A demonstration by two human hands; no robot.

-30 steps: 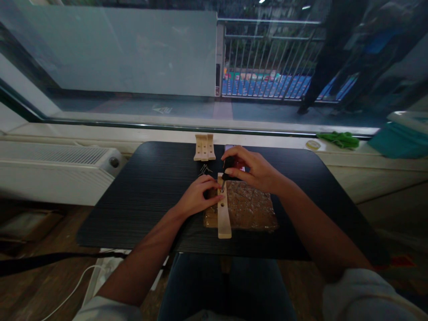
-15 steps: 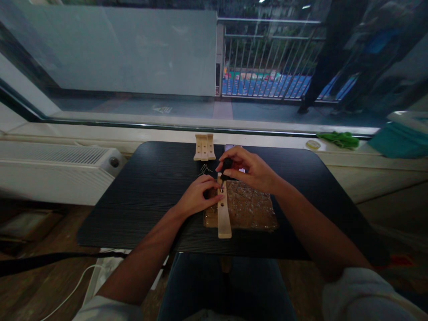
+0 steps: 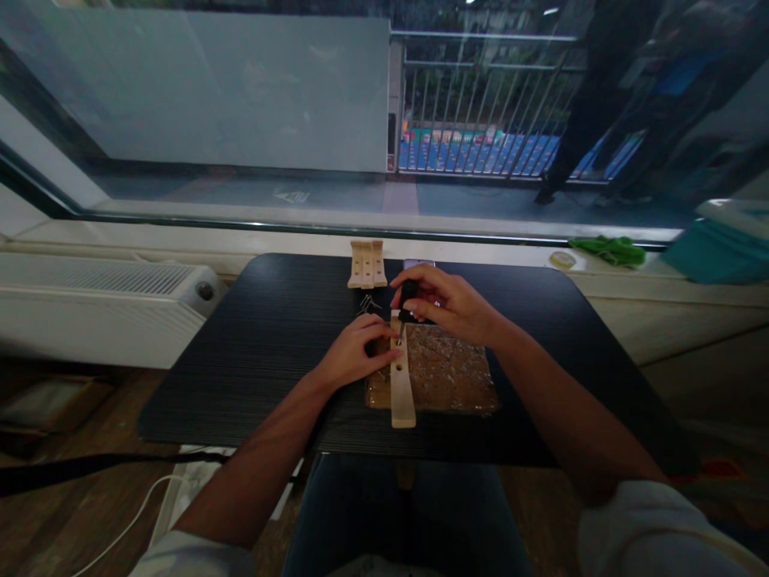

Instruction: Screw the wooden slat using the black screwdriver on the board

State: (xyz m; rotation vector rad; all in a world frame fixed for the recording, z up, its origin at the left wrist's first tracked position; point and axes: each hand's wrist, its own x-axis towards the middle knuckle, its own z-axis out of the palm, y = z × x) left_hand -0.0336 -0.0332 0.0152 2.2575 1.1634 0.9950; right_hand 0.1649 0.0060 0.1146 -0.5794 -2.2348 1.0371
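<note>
My right hand is closed round the black handle of a screwdriver, held nearly upright. Its tip goes down to the upper hole of a pale wooden strip; whether a screw sits there is too small to tell. The strip has two holes and flares at its near end. Thumb and fingers of my left hand pinch the strip beside that hole. Under it lies a brown board wrapped in clear film. Several screws lie in a small pile beyond my left hand.
Similar wooden pieces stand together at the back of the black table. A phone lies partly behind my right hand. On the sill are a tape roll, a green cloth and a teal container. A radiator stands left.
My right hand and the screwdriver have shifted very slightly, the handle a little higher and more upright. The left hand, strip and board stay in place.
</note>
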